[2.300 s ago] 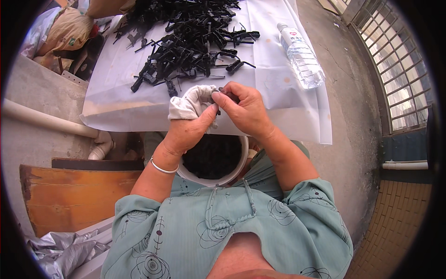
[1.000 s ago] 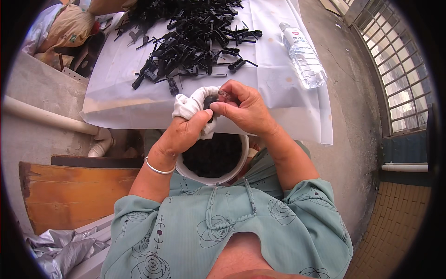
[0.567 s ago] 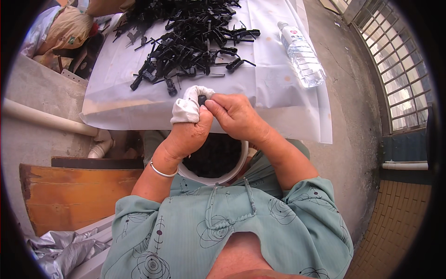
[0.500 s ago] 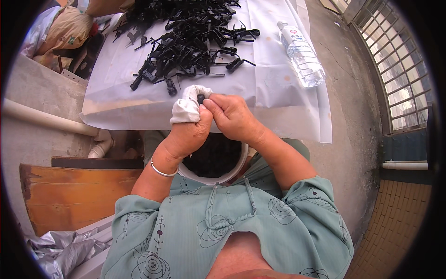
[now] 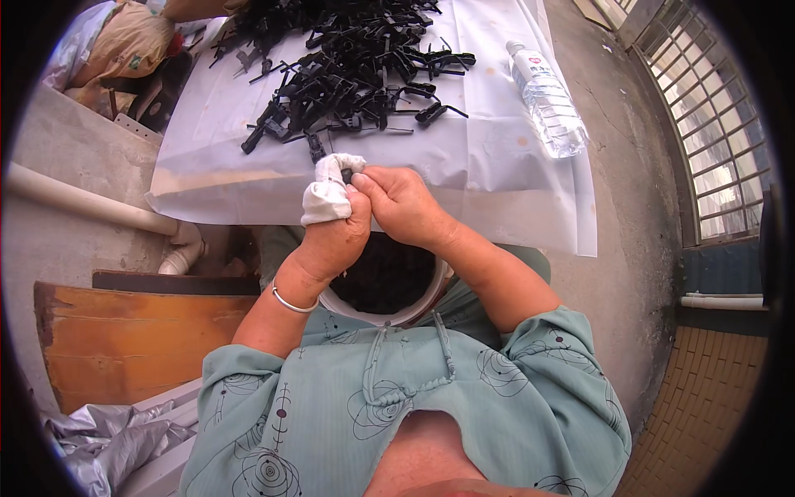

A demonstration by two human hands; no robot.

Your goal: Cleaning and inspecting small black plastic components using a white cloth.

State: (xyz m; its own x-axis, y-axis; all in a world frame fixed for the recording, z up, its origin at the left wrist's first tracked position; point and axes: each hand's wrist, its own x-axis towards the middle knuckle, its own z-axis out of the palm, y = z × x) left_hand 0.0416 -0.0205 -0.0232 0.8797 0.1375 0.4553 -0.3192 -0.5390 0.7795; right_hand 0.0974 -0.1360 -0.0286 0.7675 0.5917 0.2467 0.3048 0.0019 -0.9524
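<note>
Head view, looking down over a green patterned shirt toward two bare hands raised together at the near edge of a surface draped in white plastic sheeting. Left hand, with a thin silver bangle at the wrist, wrapped around a bunched white cloth, fingers curled tight on it. Right hand pressed up against the left, thumb and fingertips pinching a small black plastic part that pokes out at the top of the cloth. Directly beneath both hands, on the lap, a round white-rimmed bucket with a dark inside. Farther out on the sheeting, a loose heap of black plastic parts, well apart from the hands. Off to the right of the heap, a clear water bottle lying on its side. Lower left, a worn wooden board; above it, a white pipe along the concrete floor.
</note>
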